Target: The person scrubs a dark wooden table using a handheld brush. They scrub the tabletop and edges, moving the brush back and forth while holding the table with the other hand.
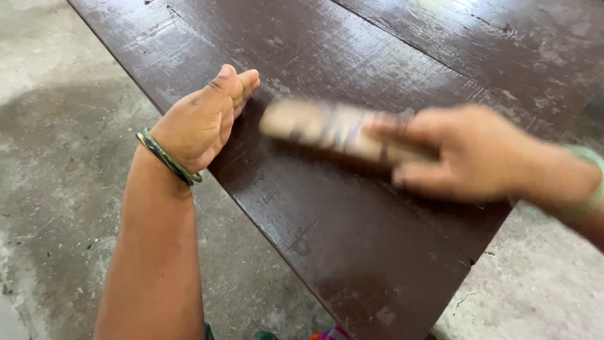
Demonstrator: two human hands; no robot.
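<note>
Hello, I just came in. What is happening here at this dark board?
A person works on a dark brown wooden board that lies over a concrete floor. The left hand, with green bangles on the wrist, rests on its edge at the board's left side. The right hand holds a pale flat block over the board's middle. The block and that hand are blurred, so what the block is exactly cannot be told.

Plain workshop-like space: scuffed dark-brown wooden board (377,208) over stained bare concrete floor (56,189).
</note>
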